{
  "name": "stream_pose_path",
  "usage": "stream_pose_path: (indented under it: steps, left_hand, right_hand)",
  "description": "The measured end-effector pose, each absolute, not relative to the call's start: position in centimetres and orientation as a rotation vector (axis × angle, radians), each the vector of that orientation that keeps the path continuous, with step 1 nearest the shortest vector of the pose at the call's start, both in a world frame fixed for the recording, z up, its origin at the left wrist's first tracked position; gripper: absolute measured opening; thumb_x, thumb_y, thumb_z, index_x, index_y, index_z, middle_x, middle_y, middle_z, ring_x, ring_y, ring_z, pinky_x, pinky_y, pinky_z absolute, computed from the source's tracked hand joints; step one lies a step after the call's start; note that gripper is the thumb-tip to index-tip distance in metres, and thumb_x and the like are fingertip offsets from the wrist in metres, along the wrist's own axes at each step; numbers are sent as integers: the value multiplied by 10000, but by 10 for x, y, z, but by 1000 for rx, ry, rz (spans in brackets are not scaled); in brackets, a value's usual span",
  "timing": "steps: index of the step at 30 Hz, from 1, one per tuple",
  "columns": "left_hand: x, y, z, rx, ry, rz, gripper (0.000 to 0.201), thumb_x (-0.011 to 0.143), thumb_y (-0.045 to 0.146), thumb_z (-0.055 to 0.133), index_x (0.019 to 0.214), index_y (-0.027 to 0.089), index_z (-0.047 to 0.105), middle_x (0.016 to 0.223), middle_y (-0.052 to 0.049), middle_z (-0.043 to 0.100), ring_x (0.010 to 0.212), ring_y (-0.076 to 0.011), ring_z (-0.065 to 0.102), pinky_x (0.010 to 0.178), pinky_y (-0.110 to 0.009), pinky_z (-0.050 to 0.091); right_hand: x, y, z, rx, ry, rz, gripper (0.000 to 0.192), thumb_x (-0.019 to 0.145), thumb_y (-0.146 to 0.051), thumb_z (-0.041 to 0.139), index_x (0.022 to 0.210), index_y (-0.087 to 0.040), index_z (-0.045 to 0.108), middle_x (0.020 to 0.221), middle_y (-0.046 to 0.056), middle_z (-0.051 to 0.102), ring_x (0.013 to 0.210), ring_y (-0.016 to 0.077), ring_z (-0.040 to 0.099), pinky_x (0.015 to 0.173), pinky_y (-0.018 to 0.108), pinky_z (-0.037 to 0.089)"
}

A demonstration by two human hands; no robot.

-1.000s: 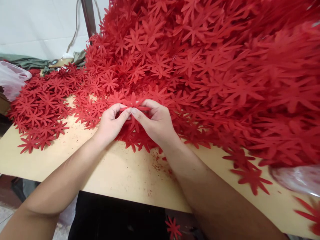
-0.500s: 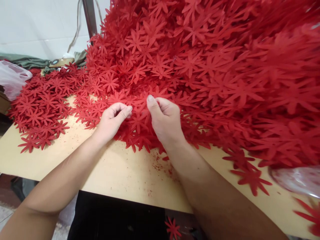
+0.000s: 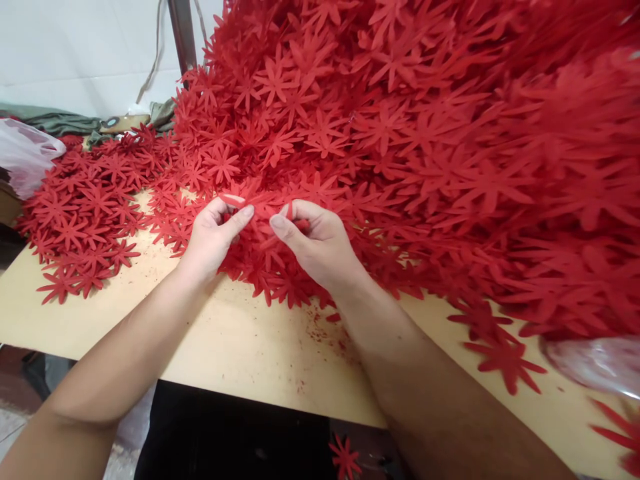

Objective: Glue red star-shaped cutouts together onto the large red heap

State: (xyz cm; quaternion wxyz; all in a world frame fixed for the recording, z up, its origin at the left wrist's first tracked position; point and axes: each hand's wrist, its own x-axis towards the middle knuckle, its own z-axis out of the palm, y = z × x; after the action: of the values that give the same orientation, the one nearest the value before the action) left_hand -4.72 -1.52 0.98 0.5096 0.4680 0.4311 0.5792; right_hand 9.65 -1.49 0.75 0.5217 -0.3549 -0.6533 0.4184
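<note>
Both my hands are raised in front of a large heap of red flower-shaped cutouts with long rounded petals. My left hand is closed, thumb against fingers, on a red flower cutout whose petal tip shows above the thumb. Close by on the right, my right hand is also closed, with red petals showing between its thumb and curled fingers. Whether both hands grip the same piece I cannot tell, since red on red hides its outline.
A smaller pile of cutouts covers the left of the pale table. Red crumbs lie near the front. A white plastic bag is at the left, clear plastic at the right. One flower lies below the table edge.
My right hand has moved left and a little down, toward my left hand, which has shifted slightly left and up. Red petals now show in the fingers of both hands.
</note>
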Motion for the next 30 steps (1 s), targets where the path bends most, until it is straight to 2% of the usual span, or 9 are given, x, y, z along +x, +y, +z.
stream_pose_path:
  steps: [3,8,10,13,15,17,21,25,30]
  left_hand:
    - [-51,-11,11,1119,1103,1447,274,631,294,768,721,203,525,581,64,473,506,-60,409,499,-206,354]
    - [-53,-7,11,1274,1239,1488,278,577,208,773,715,188,533,709,30,539,611,-76,441,567,-202,384]
    - [-56,-5,11,1273,1273,1529,286,583,185,747,790,190,551,795,16,558,636,-78,446,588,-207,390]
    - [-64,-3,12,1216,1243,1582,248,651,195,657,877,197,554,916,-13,571,727,-99,506,664,-229,433]
    - [-69,-2,14,1190,1204,1598,176,704,208,572,880,204,556,938,-26,580,825,-128,546,735,-251,461]
    - [-71,-2,15,1191,1168,1604,169,722,192,507,881,204,566,957,-34,592,925,-151,561,801,-268,473]
    - [-66,-2,13,1198,1133,1581,303,657,82,507,928,191,586,949,-26,609,946,-142,582,821,-255,480]
    - [-57,-6,13,1240,1080,1450,288,663,73,616,925,192,620,784,6,628,752,-107,602,736,-234,490]
    - [-50,-14,16,1225,1003,1403,151,667,90,678,788,173,642,729,10,661,691,-92,610,717,-227,504]
  right_hand:
    - [97,-12,1,-889,-1543,959,337,754,-487,624,693,-214,435,609,-48,412,499,67,371,463,226,341]
    - [100,-5,-11,-1049,-1475,639,156,806,-303,568,743,-222,451,659,-24,479,534,94,464,509,255,416]
    - [102,-3,-14,-1036,-1476,523,106,800,-282,577,863,-225,514,809,23,565,655,124,551,598,286,484]
    - [104,-1,-16,-990,-1535,399,366,782,-317,611,1131,-237,535,1165,112,552,951,200,602,781,368,530]
    - [105,-3,-13,-993,-1607,309,444,786,-369,614,1205,-248,533,1293,128,493,1144,257,539,908,438,498]
    - [105,-6,-9,-1000,-1669,228,439,807,-417,591,1217,-265,545,1351,116,467,1272,292,446,1016,507,418]
    - [101,-11,-5,-991,-1740,133,353,827,-433,565,1148,-290,591,1306,82,536,1270,293,452,1082,572,321]
    - [95,-14,-9,-987,-1766,108,316,788,-430,613,1054,-259,628,1124,87,636,1143,275,533,1048,539,364]
    - [89,-20,-8,-887,-1720,520,375,789,-442,615,1083,-209,597,1089,99,654,1017,217,606,943,427,473]
